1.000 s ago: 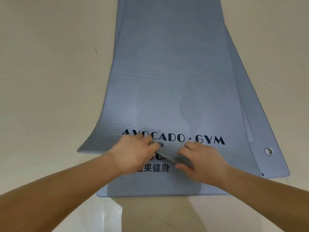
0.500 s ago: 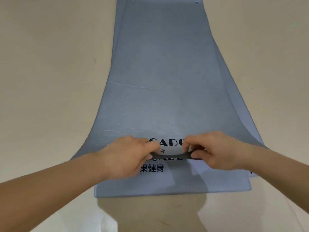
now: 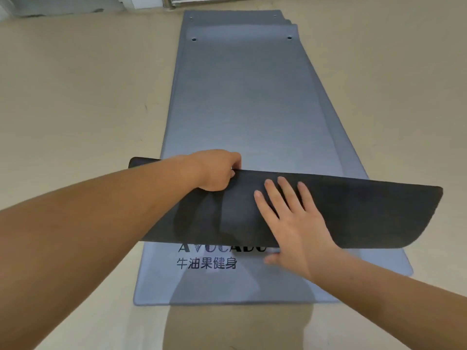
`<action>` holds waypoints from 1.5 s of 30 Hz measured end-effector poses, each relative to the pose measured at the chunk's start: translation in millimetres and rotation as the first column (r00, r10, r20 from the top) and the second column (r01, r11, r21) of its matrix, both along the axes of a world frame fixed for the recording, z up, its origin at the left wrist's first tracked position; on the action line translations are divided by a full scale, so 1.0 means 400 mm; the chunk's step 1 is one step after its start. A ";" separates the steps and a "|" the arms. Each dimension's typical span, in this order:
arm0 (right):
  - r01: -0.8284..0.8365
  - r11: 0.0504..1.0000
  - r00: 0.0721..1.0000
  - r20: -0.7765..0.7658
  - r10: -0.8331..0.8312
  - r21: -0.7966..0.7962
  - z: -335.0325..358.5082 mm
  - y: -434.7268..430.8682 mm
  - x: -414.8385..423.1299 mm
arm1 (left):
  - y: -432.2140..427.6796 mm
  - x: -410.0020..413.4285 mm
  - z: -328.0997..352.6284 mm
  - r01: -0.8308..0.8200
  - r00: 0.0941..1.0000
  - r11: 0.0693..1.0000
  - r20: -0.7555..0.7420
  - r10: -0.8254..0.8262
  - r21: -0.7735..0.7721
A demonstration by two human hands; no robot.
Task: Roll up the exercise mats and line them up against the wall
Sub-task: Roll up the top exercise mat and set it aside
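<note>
Item: stack of grey-blue exercise mats, laid flat lengthwise on a beige floor (image 3: 75,97), running from the lower centre of the frame to the top centre.

- Top mat (image 3: 242,102): flat for most of its length. Its near end is turned over away from the viewer, so the dark underside (image 3: 366,213) faces up as a wide band across the middle of the frame. The band overhangs the stack at left and right.
- Left hand (image 3: 214,173): at centre left of the band, fingers curled over its far edge, gripping the top mat there.
- Right hand (image 3: 295,228): just right of centre, palm down on the dark underside, fingers straight and spread. The thumb points left along the band's near edge.
- Lower mat (image 3: 227,286): uncovered at the bottom centre and lying flat on the floor. It carries dark lettering (image 3: 207,262) — a Latin line half hidden by the band, with a row of Chinese characters beneath it.
- Further mat edges (image 3: 353,157): stepped out along the right side of the stack — the count cannot be told.
- Eyelet holes (image 3: 194,39): a pair near the far end of the top mat, with another pair on a mat beyond it.
- Wall base (image 3: 63,6): grey, along the upper left edge of the frame. The far end of the stack lies near it.
</note>
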State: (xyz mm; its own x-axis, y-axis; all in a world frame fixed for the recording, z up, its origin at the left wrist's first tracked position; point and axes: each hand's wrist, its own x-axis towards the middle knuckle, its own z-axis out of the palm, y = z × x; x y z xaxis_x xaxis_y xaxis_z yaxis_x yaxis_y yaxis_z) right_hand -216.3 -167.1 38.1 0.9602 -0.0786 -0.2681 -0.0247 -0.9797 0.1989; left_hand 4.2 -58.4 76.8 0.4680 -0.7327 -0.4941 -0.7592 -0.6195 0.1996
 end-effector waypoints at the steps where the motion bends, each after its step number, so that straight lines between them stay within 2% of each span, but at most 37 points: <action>1: 0.010 1.000 0.999 -0.039 -0.009 0.017 -0.020 -0.006 0.004 | 0.007 -0.020 -0.002 0.014 0.991 0.999 0.130 -0.008 -0.040; 3: -0.001 0.998 0.999 -0.046 0.004 0.058 -0.040 -0.028 0.020 | 0.039 -0.074 -0.010 0.132 0.931 0.982 0.356 -0.075 -0.138; 5: -0.007 0.994 0.999 -0.033 0.011 0.112 -0.053 -0.059 0.047 | 0.082 -0.128 -0.034 0.294 0.888 0.945 0.408 -0.213 -0.145; 6: -0.021 0.990 0.998 -0.049 0.028 0.141 -0.055 -0.075 0.063 | 0.101 -0.148 -0.052 0.323 0.886 0.943 0.376 -0.270 -0.083; 8: -0.042 0.984 0.996 -0.064 0.054 0.172 -0.052 -0.098 0.091 | 0.130 -0.167 -0.103 0.265 0.910 0.956 0.298 -0.290 0.124; 10: 0.036 0.994 0.997 -0.067 -0.029 0.102 -0.042 -0.103 0.105 | 0.142 -0.163 -0.151 0.175 0.923 0.963 0.305 -0.233 0.207; 13: 0.164 0.986 0.985 -0.041 -0.165 -0.041 -0.034 -0.074 0.095 | 0.129 -0.127 -0.165 0.091 0.945 0.980 0.297 -0.141 0.174; 19: 0.143 0.990 0.983 -0.115 -0.140 0.011 -0.105 -0.088 0.064 | 0.115 -0.075 -0.173 0.145 0.960 0.976 0.215 -0.179 0.165; 22: 0.140 0.985 0.977 -0.173 -0.122 0.100 -0.120 -0.114 0.066 | 0.152 -0.104 -0.208 0.146 0.949 0.980 0.262 -0.177 0.135; 24: 0.156 0.982 0.975 -0.176 -0.136 0.105 -0.120 -0.115 0.083 | 0.167 -0.116 -0.227 0.125 0.949 0.979 0.268 -0.164 0.160; 27: 0.185 0.977 0.959 -0.237 -0.156 0.103 -0.111 -0.116 0.116 | 0.161 -0.096 -0.225 0.103 0.978 0.979 0.160 -0.132 0.175; 31: 0.268 0.927 0.917 -0.363 -0.162 0.261 -0.087 -0.149 0.121 | 0.150 -0.076 -0.198 0.161 0.987 0.979 -0.015 -0.160 0.128; 34: 0.275 0.905 0.901 -0.416 -0.125 0.324 -0.061 -0.153 0.101 | 0.149 -0.091 -0.175 0.178 0.979 0.979 -0.120 -0.165 0.102; 37: 0.337 0.861 0.845 -0.525 -0.098 0.382 -0.035 -0.159 0.083 | 0.155 -0.115 -0.152 0.177 0.951 0.976 -0.277 -0.137 0.125; 41: 0.479 0.760 0.729 -0.681 -0.064 0.440 -0.027 -0.162 0.068 | 0.152 -0.102 -0.145 0.147 0.867 0.961 -0.499 -0.011 0.236; 43: 0.473 0.750 0.772 -0.627 -0.100 0.463 -0.029 -0.162 0.064 | 0.145 -0.085 -0.158 0.132 0.838 0.958 -0.545 0.029 0.253; 45: 0.340 0.836 0.885 -0.446 -0.130 0.432 -0.018 -0.159 0.064 | 0.144 -0.058 -0.167 0.082 0.821 0.969 -0.568 0.067 0.234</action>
